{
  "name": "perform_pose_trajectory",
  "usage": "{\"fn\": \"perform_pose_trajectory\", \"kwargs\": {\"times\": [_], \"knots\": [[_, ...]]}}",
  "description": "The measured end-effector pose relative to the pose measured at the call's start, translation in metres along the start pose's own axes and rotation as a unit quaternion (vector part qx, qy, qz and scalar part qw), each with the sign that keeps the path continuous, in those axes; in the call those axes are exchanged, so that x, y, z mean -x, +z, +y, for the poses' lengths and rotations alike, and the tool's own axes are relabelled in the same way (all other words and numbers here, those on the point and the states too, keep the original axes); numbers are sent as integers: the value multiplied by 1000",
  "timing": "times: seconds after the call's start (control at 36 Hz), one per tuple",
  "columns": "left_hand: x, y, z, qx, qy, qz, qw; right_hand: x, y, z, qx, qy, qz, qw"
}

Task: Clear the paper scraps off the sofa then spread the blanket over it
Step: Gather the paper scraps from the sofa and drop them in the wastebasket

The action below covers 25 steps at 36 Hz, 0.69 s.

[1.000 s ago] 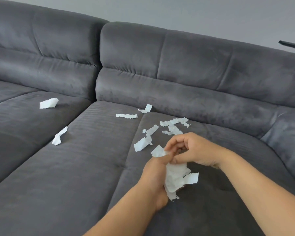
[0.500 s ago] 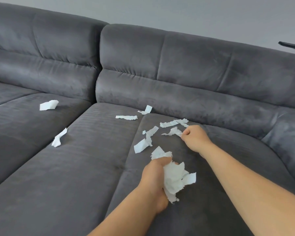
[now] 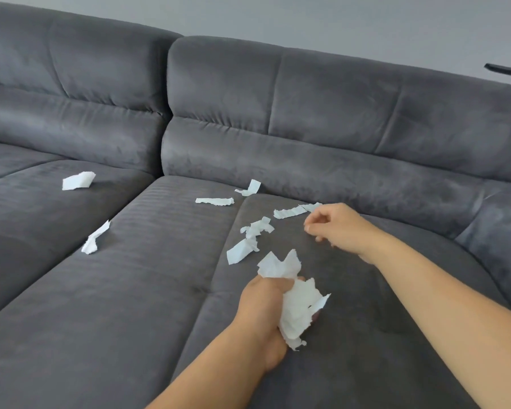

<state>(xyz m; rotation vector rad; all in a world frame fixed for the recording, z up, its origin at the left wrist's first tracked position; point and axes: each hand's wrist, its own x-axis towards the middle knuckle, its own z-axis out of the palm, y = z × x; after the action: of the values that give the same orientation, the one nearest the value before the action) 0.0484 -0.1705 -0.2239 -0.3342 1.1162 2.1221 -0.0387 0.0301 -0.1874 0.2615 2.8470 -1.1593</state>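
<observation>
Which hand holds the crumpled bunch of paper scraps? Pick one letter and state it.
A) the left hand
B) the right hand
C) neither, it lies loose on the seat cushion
A: the left hand grips the bunch of paper scraps in its fist above the sofa seat, while the right hand is further back, beside a loose strip.

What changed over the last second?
The right hand left the paper wad in the left hand and reached forward to the loose scraps. One scrap beside the long strip is gone from the cushion, perhaps inside its curled fingers. The left hand's grip and the other scraps stayed put.
</observation>
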Motion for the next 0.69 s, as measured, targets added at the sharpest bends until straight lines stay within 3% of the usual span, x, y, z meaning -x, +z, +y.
{"fn": "perform_pose_trajectory", "kwargs": {"times": [0.08,0.22,0.47,0.61,0.69], "knots": [[-5,2,1,-10,-3,-3,1000,-37,2,28,67,45,107,991],[-6,-1,2,-2,0,-27,1000,-83,3,53,187,65,67,978],[-11,-9,-4,-22,-3,-55,998,-133,6,61,206,71,68,974],[-16,-11,-2,-25,-10,-44,999,-134,20,72,207,80,158,962],[-15,-10,3,-10,-14,-39,999,-131,23,76,137,87,217,962]]}}
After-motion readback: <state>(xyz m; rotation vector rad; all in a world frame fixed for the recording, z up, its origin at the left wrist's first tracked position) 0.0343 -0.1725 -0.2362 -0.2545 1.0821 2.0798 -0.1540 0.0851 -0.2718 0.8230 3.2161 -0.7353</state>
